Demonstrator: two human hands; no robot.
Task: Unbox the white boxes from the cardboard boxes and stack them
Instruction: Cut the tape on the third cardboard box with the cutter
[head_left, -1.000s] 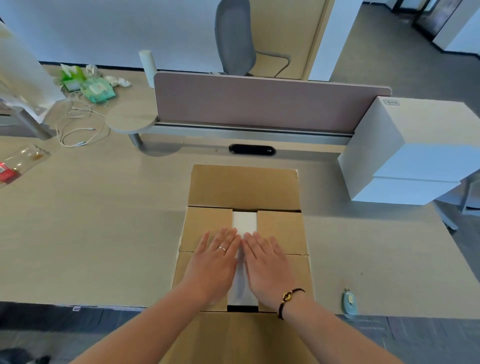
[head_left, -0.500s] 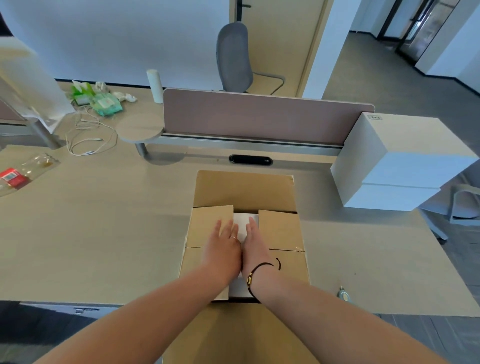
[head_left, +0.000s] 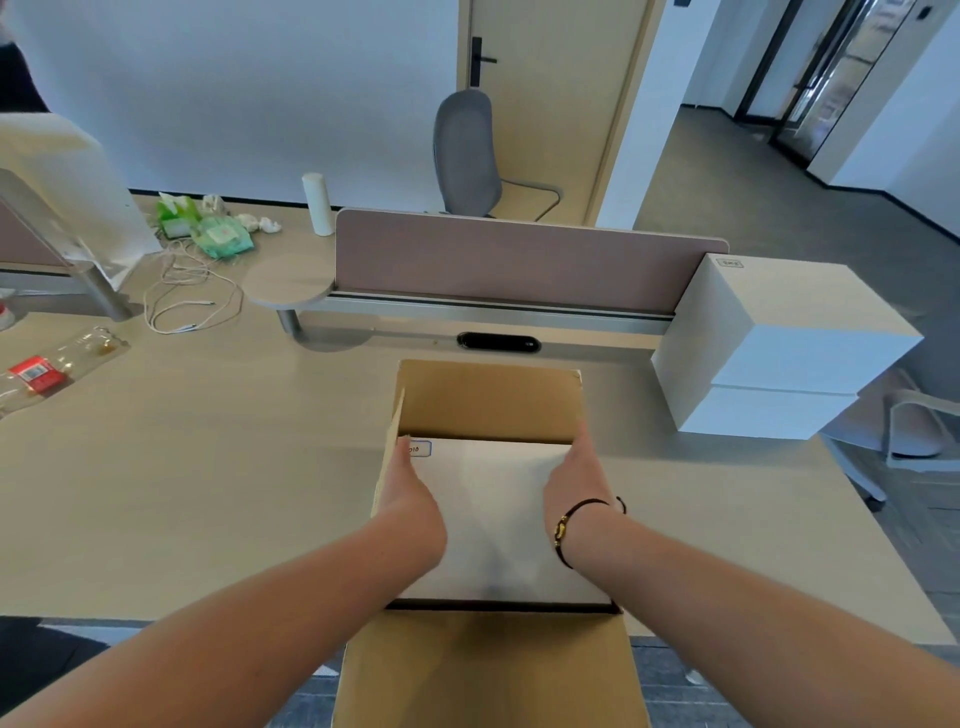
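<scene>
Where its corner label (head_left: 420, 448) sits, writing stays illegible.

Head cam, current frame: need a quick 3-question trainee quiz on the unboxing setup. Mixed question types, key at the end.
1. True or false: the side flaps of the cardboard box are folded shut over the white box inside it.
2. How many white boxes are in the stack at the desk's right end?
3. Where are the hands? A) both flat on the desk B) left hand and right hand at opposite sides of the white box inside the carton C) both on the stack

Key: 1 false, the flaps are spread and the white top is exposed; 2 two; 3 B. Whether the fingers grip yet cannot be told.
</scene>
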